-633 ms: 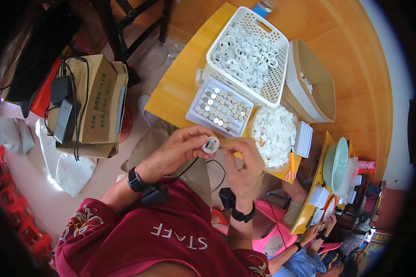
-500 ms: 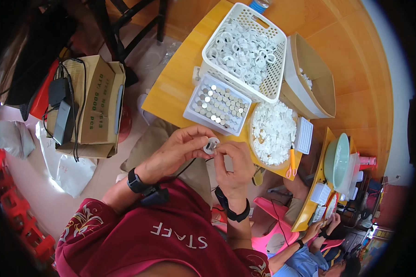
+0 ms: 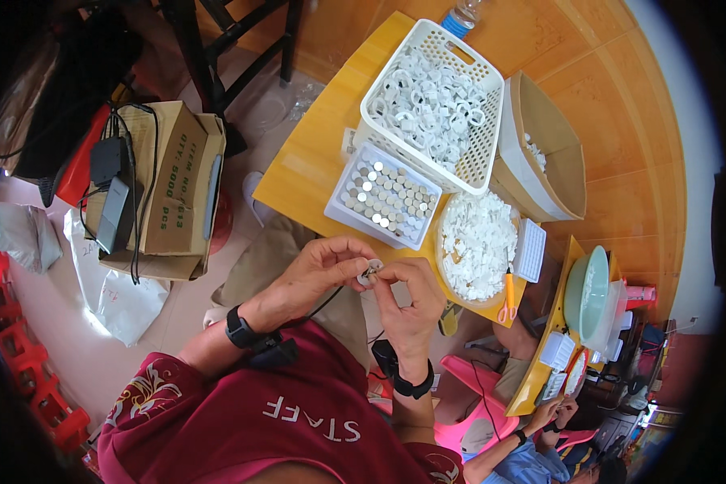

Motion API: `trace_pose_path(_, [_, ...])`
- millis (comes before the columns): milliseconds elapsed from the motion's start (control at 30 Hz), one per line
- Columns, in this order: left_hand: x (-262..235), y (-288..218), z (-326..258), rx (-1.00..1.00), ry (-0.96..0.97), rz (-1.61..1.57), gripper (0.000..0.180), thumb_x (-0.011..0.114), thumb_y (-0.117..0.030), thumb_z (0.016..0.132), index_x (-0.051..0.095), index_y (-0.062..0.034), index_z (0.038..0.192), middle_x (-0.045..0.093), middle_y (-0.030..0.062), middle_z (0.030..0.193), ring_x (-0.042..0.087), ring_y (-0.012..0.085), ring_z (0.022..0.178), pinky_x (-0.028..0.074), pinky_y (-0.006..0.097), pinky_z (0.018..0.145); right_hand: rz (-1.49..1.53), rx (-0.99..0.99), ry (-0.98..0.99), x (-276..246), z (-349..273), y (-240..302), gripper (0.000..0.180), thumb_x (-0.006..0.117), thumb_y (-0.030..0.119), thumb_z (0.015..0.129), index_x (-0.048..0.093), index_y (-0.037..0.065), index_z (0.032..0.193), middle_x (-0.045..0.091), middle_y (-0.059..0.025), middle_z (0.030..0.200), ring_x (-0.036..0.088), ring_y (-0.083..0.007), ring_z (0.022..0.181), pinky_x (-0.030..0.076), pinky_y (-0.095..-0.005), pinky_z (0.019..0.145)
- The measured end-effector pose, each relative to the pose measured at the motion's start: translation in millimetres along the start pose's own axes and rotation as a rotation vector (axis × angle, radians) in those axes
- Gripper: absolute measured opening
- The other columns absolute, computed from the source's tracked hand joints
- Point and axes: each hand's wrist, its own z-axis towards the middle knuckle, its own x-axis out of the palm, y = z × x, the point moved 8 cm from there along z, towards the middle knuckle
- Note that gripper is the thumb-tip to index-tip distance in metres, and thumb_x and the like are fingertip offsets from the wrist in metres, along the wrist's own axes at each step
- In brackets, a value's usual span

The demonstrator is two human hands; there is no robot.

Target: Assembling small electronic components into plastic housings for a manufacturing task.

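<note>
My left hand (image 3: 329,270) pinches the rim of a small round white plastic piece (image 3: 366,279) between thumb and fingers. Something dark and metallic shows in its middle. My right hand (image 3: 411,300) is closed, with thumb and index fingertips pressed together against the right side of the piece. Whether those fingertips hold a small part of their own is hidden. Just beyond my hands stands a clear tray (image 3: 338,212) of silvery round discs that look like button cells. Right of it, a round dish (image 3: 492,302) is heaped with small white plastic parts.
A white perforated basket (image 3: 492,121) of white rings stands on the yellow table (image 3: 298,173), beside an open carton (image 3: 561,153). Orange-handled scissors (image 3: 508,298) lie near the dish by a white grid tray (image 3: 529,250). A co-worker (image 3: 532,460) sits at another table, lower right.
The round piece has tilted, and my right fingertips have come closer over its face. The whole view has shifted slightly, so the table sits a little lower.
</note>
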Motion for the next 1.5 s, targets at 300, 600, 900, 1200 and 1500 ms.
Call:
trace_pose_path(300, [-11,-10,-6,-0.008,-0.001,-0.046,0.021,0.053,-0.014,0.088,0.054,-0.0016,0.104,0.058,0.0045,0.097,0.056,0.0107,0.086,0.047,0.025,0.076,-0.123,-0.114,0.007,8,2,19,0.019,0.063,-0.009,0.066,0.062,0.0,0.083,0.054,-0.0112,0.076,0.055,-0.0238,0.068,0.044,-0.0301,0.057])
trace_pose_path(600, [-12,-11,-18,-0.015,-0.013,-0.08,0.022,0.051,-0.015,0.089,0.052,-0.0009,0.106,0.058,0.0082,0.099,0.058,0.0149,0.088,0.049,0.028,0.077,-0.334,0.025,-0.126,-7,24,-4,0.017,0.066,-0.003,0.067,0.063,0.001,0.083,0.052,-0.0101,0.076,0.052,-0.025,0.073,0.042,-0.0333,0.064])
trace_pose_path(900, [-17,-14,-16,-0.002,-0.023,-0.126,0.022,0.052,-0.014,0.089,0.053,-0.0002,0.106,0.059,0.0076,0.096,0.06,0.0153,0.084,0.05,0.026,0.074,-0.271,0.02,-0.064,4,30,-16,0.017,0.066,-0.002,0.067,0.062,0.002,0.083,0.051,-0.0088,0.076,0.051,-0.0241,0.073,0.041,-0.0329,0.064])
trace_pose_path(1200, [-19,-13,-17,-0.018,0.005,-0.108,0.023,0.05,-0.017,0.09,0.051,-0.0015,0.107,0.059,0.0114,0.102,0.059,0.0153,0.087,0.049,0.027,0.077,-0.222,0.044,0.021,5,34,-17,0.013,0.063,-0.004,0.069,0.062,0.002,0.081,0.052,-0.0087,0.075,0.051,-0.0236,0.071,0.041,-0.0318,0.064])
trace_pose_path(1500, [-20,-6,-14,-0.015,0.013,-0.112,0.025,0.051,-0.019,0.09,0.051,-0.0017,0.107,0.059,0.0103,0.1,0.058,0.0149,0.087,0.049,0.026,0.076,-0.29,-0.023,-0.015,0,36,-13,0.01,0.064,-0.002,0.069,0.061,0.001,0.077,0.056,-0.0085,0.071,0.053,-0.0208,0.068,0.042,-0.0289,0.062])
